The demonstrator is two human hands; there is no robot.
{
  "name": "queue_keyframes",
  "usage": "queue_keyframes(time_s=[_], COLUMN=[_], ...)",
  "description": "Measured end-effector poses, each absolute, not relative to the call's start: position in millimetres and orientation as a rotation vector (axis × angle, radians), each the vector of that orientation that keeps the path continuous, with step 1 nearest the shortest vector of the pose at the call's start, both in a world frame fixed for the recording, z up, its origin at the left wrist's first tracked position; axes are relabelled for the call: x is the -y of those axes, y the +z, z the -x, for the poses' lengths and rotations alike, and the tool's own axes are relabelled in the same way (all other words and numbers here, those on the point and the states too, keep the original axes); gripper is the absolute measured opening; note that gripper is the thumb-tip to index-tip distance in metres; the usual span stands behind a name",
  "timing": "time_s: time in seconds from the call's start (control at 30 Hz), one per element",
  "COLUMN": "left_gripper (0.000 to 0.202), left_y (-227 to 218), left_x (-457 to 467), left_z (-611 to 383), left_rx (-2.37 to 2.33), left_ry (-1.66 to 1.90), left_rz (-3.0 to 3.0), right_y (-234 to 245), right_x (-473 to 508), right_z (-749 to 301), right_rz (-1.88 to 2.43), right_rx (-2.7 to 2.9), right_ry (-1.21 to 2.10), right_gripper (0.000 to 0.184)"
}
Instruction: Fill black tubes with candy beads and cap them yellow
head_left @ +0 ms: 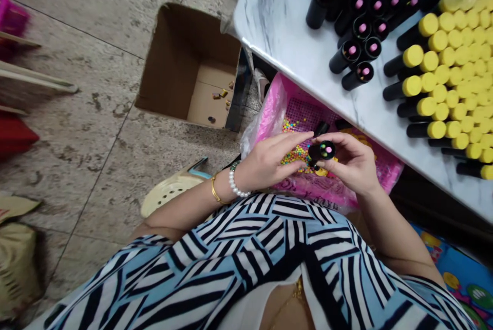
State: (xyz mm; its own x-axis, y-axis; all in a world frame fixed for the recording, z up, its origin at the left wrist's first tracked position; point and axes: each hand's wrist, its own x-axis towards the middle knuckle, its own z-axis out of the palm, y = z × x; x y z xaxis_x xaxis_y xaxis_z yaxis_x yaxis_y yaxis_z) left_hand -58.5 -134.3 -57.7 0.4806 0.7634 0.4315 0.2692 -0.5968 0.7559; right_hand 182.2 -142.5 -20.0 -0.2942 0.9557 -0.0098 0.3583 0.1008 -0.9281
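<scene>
**Logger:** What's in the grips?

**Operator:** Item one: a black tube [321,151], matte cylinder, its end face dotted pink and green, just off the edge of the marble-veined worktop [277,12]. My right hand [346,163] has it clenched in curled fingers, end turned up, which I read as keeping the dots in view. My left hand [269,160] reaches across, fingers extended to the tube; I can't tell whether it's grasping.

**Logger:** Beneath them?

**Operator:** Small multicoloured beads [295,155], round and glossy, on a perforated pink board [306,114], over a crinkled pink plastic bag [267,112], below the worktop's edge, where they'd sit within easy reach.

**Logger:** Further off?

**Operator:** On the worktop, close ranks of black tubes with pink-dotted ends [356,27] and yellow-topped tubes [427,37], packed tightly by type. Beyond its corner, an open cardboard box [188,73] sits on the floor.
</scene>
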Motion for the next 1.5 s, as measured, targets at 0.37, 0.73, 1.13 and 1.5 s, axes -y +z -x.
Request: queue_keyframes(time_s=[0.37,0.73,1.13,1.5], left_gripper=[0.031,0.048,0.035,0.068], left_y=[-19.2,-29.0,-31.9,-57.7], left_x=[102.3,-21.4,-7.9,72.4], left_z=[50.3,60.9,66.5,80.8], left_rx=[-1.034,-1.688,-1.529,-1.484], left_ry=[1.300,1.166,1.296,1.214], left_rz=[-2.052,-2.163,-2.158,-1.964], right_y=[9.9,-35.6,-50.5,-59.8], right_x=[130.1,142.9,84.6,81.9], right_z=[-158.8,-211.1,-197.3,-184.5], right_rz=[1.235,1.810,1.520,1.289], right_rx=[1.955,2.471,2.970,2.576], right_ry=[0.746,0.132,0.297,0.883], right_gripper=[0.038,0.027,0.044,0.062])
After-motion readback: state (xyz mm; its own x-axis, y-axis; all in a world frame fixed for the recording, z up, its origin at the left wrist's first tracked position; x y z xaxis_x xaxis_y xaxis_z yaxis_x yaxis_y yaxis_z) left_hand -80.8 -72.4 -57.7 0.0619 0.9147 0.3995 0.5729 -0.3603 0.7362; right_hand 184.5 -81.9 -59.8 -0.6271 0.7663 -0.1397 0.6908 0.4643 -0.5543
